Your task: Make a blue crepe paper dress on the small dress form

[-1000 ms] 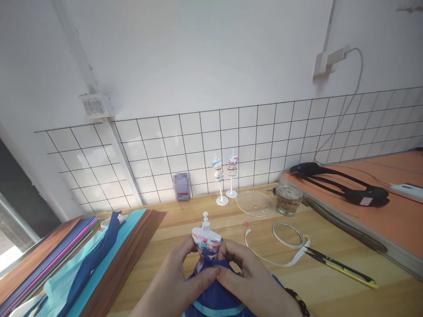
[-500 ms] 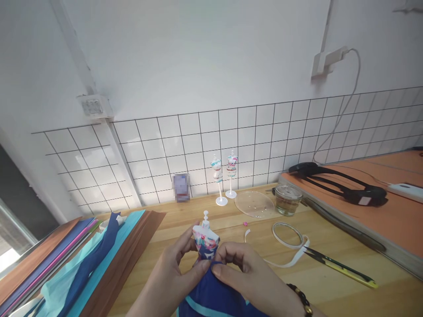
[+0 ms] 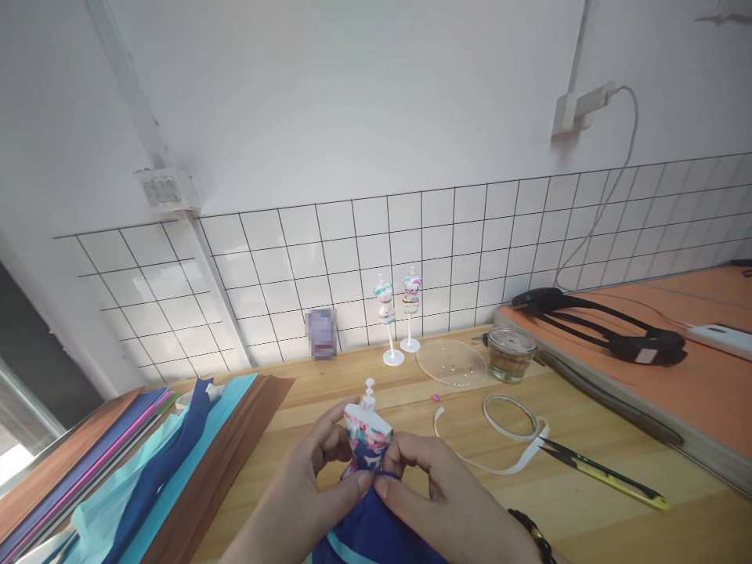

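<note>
Compared with the earlier pictures, the small dress form [image 3: 366, 429] is now tilted a little to the right and is held slightly higher between the hands, and the blue fabric [image 3: 376, 533] is drawn up closer to its waist.

The dress form is held in the air just above the wooden table [image 3: 587, 509], near the bottom middle of the view. The left hand [image 3: 299, 501] is closed around its left side, with the thumb pressed on the fabric edge at the waist. The right hand [image 3: 446, 501] is closed too, and the same edge is pinched between its thumb and forefinger, so that the two thumbs nearly touch.

The dress form is judged to be light and stiff, probably plastic, with a thin neck knob that could break; it is better taken at the body than at the knob. The fabric is soft and limp and may slip, so it is best gripped at the edge near the waist.

Just to the right, a white ribbon [image 3: 511, 427] lies in a loop, and scissors [image 3: 605, 474] lie beside it. Further back, two more dress forms on stands [image 3: 396, 313], a clear round lid [image 3: 451, 362] and a glass jar [image 3: 512, 354] are seen near the tiled wall. On the left, coloured sheets [image 3: 117, 462] are stacked.
</note>
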The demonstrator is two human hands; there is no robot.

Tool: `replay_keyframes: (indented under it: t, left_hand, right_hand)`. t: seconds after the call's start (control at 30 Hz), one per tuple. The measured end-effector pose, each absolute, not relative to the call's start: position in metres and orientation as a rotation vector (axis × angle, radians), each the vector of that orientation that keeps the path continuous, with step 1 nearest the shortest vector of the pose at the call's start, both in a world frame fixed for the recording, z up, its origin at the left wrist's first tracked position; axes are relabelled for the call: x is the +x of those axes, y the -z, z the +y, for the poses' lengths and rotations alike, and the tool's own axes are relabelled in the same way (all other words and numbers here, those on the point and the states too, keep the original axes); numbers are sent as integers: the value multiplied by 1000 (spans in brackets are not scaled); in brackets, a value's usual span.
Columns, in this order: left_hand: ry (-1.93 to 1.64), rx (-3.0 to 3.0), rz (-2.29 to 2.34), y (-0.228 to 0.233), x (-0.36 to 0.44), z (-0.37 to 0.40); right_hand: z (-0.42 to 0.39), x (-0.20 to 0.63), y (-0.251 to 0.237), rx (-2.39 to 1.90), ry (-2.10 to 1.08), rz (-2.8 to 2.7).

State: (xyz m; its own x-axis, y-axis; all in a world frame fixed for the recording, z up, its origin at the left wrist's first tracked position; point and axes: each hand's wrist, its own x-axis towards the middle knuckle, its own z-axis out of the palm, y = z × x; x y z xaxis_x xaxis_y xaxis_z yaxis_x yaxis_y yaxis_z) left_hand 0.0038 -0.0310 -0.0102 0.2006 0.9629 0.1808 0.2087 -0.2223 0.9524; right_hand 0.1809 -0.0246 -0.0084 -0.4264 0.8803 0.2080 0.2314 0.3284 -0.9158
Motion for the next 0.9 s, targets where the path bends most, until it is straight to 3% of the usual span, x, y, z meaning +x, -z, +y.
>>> replay_keyframes:
  t: [0.37, 0.9]
  left_hand:
    - [-989, 1699, 1012, -5, -1, -27]
    - [-1027, 1649, 969, -5, 6, -33]
  right_hand:
    - [-18, 192, 2, -882, -1278, -1849]
    - [-25, 190, -3, -901, -1164, -1913]
